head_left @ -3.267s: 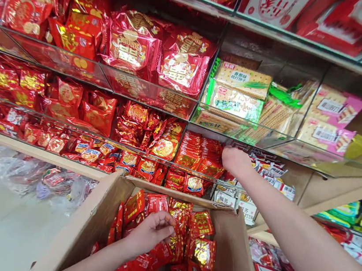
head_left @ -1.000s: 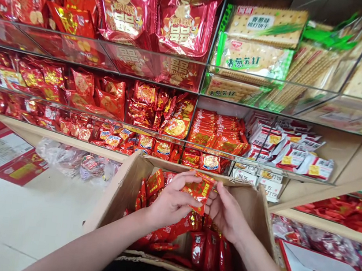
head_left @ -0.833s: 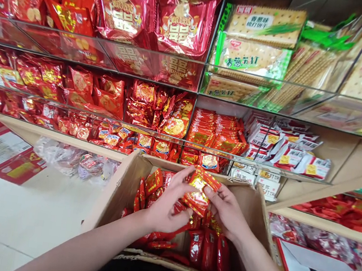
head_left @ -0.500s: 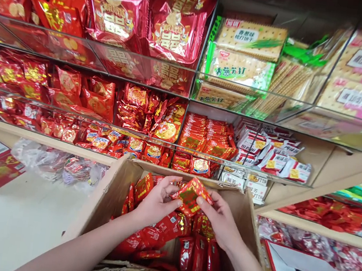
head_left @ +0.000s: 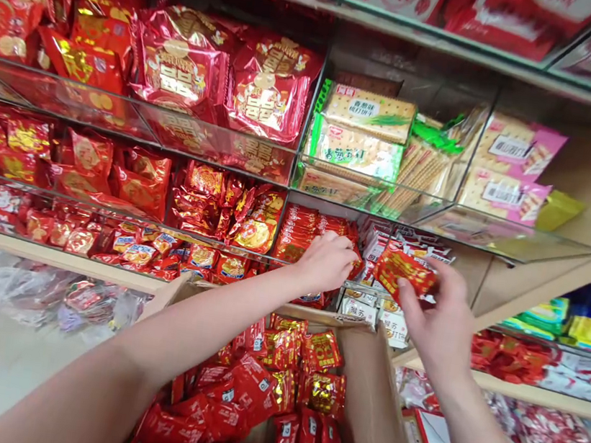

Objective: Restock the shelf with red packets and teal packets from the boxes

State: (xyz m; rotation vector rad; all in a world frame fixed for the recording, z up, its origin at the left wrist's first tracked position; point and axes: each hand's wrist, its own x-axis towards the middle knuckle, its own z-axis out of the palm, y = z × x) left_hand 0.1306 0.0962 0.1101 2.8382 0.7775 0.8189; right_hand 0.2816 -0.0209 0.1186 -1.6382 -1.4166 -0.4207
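Observation:
My right hand (head_left: 441,313) holds a red snack packet (head_left: 403,270) with gold print between thumb and fingers, in front of the shelf. My left hand (head_left: 328,262) reaches into the compartment of stacked red-and-gold packets (head_left: 296,236). Its fingers are curled at the right side of that stack, and what they grip, if anything, is hidden. Below both arms stands an open cardboard box (head_left: 381,400), with loose red packets (head_left: 252,383) lying in it and several standing on edge at its near right.
Clear plastic shelf fronts (head_left: 218,146) run across the compartments. Scallion crackers (head_left: 367,115) sit above my left hand; white packets (head_left: 380,236) fill the bin beside it. Bagged goods (head_left: 61,300) lie under the wooden ledge at left. A slanted wooden divider (head_left: 536,297) stands at right.
Both hands have risen from the box to the shelf. The packet, between both hands before, is now in my right hand alone, and my left is inside the compartment. The view has tilted up.

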